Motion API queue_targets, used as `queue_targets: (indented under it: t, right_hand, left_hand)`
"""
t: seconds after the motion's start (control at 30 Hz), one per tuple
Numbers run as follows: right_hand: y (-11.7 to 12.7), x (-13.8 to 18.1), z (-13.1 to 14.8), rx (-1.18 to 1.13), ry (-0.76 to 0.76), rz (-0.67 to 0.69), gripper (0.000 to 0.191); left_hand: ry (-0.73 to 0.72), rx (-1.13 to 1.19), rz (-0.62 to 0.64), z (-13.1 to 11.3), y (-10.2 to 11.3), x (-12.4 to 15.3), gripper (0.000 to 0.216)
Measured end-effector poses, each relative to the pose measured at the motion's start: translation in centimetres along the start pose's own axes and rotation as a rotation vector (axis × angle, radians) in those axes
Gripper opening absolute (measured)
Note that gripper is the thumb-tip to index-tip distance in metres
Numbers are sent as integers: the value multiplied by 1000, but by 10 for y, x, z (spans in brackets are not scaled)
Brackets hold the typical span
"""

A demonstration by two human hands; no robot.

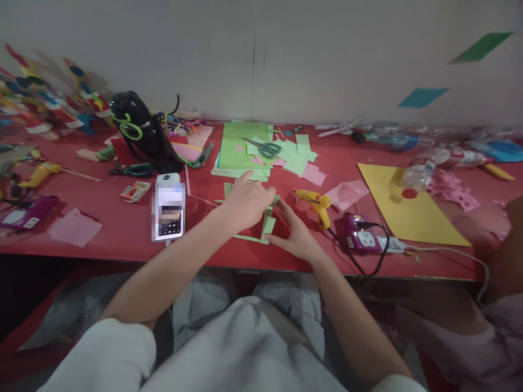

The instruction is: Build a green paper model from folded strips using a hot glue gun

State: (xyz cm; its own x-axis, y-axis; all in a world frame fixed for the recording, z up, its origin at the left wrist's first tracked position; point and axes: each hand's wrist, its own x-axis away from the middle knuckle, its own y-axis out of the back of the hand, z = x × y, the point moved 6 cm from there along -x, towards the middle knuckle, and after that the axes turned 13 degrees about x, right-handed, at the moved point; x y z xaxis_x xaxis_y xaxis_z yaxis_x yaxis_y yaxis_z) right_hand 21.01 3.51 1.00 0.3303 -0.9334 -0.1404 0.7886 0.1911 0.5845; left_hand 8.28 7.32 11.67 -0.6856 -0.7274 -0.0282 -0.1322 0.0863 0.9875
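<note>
A small frame of folded light-green paper strips [267,226] stands on the red table near its front edge. My left hand [247,204] reaches over the frame's top, its fingers bent down against the far right corner and hiding much of the paper. At the right side, my right hand [298,237] grips the frame, thumb at the near corner and fingers at the far one. A yellow glue gun [316,204] lies just right of my hands. Beyond them, scissors [263,148] rest on green paper sheets [232,141].
A phone [169,209] and a black bottle [143,130] stand to the left. On the right are a purple power socket [362,234] with cables, yellow card [412,212] and plastic bottles [419,174]. Another person's arm [506,256] shows at the right edge.
</note>
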Motion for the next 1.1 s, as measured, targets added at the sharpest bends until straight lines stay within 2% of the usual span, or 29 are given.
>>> queue_targets:
  t: [0.37,0.53,1.1]
  right_hand:
    - [4,-9,-2,89,83,-12,97]
    - [4,-8,4,127,85,-2,93]
    - [0,-5,6,110,100,-3,87]
  left_hand:
    - [19,21,7,5,3,0,28]
    - [36,35,33,4,4,-1,23]
    - [-27,25,-20,5,2,-2,16]
